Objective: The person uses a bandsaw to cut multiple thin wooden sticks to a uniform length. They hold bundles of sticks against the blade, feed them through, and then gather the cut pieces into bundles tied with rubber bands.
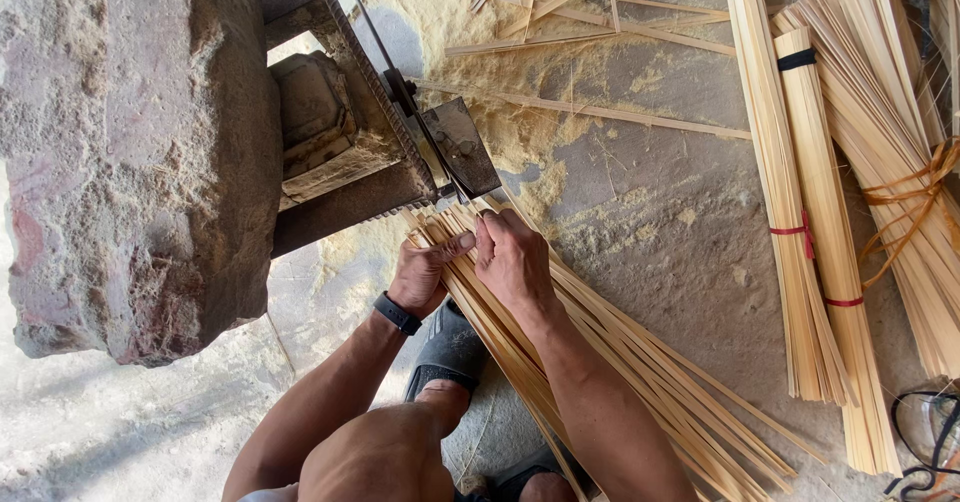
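Tied bundles [815,232] right of strips [600,352]

I see pale, thin bamboo strips [610,362] fanned flat along the floor, their near ends bunched together at the blade [420,132].

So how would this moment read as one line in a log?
left hand: gripping bamboo strips | right hand: pressing same strips | strip ends: at blade of machine | tied bundles: on floor, to the right

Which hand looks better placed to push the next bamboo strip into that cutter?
Probably the right hand: its fingertips pinch the strip ends right at the blade. The left hand sits slightly farther back, steadying the bundle.
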